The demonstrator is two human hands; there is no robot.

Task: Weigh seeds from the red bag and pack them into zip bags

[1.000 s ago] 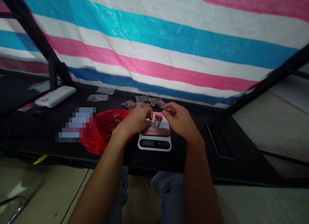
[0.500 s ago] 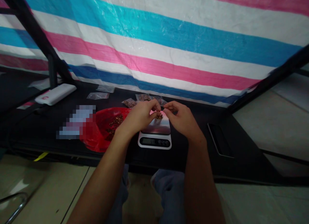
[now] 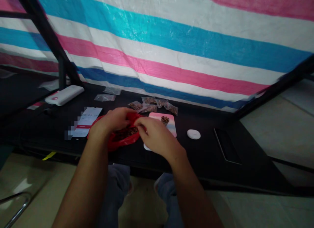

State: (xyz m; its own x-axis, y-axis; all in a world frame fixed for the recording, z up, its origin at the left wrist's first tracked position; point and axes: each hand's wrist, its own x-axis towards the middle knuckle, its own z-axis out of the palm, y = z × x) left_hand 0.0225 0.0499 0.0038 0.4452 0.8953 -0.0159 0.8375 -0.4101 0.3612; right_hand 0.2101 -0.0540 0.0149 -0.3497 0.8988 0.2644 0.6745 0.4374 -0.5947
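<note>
A red plastic bag (image 3: 122,143) lies with its mouth spread, showing small brown dried pieces (image 3: 126,133) inside. Over its left and back rim, my left hand (image 3: 114,119) is closed on the plastic; some fingertips are hidden in the folds. My right hand (image 3: 155,134) pinches the bag's right rim between thumb and fingers. Just behind that hand is a kitchen scale (image 3: 173,125), its display covered by my wrist and palm. A small clear cup (image 3: 165,120), heaped with brown pieces, stands on the scale's plate, touched by neither hand.
Several small filled zip bags (image 3: 149,107) lie behind the scale, with flat clear bags (image 3: 105,97) further left. A phone with a lit screen (image 3: 88,121), a white power bank (image 3: 65,95), a small white case (image 3: 193,134) and a dark phone (image 3: 227,146) rest on the black table (image 3: 198,162).
Both hands have left the cup on the scale and moved left to the red bag, taking hold of its rim. The cup stays on the plate. The white case has come into view.
</note>
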